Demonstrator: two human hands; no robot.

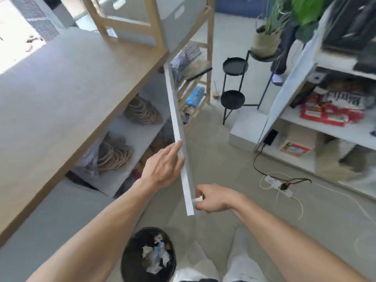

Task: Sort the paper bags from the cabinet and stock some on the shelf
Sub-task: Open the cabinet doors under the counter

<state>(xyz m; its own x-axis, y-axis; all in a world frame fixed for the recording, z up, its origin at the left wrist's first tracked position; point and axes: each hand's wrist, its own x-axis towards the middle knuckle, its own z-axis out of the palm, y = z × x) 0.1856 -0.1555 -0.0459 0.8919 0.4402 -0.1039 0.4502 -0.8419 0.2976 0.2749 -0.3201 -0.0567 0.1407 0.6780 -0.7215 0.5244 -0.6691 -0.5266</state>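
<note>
The left hand (162, 169) rests near-straight fingers on the edge-on white cabinet door (176, 123), the right hand (213, 198) apparently pinches its knob (198, 199), paper bags (142, 110) sit shelved left of that door, and open floor (219, 155) lies right of it.

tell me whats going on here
A person is at the cabinet with its white door open, seen edge-on. The right hand pinches the door's small knob, and the left hand rests straight-fingered against the door's edge higher up. Inside, bundles of paper bags with twisted handles sit on two shelves; neither hand holds a bag.
</note>
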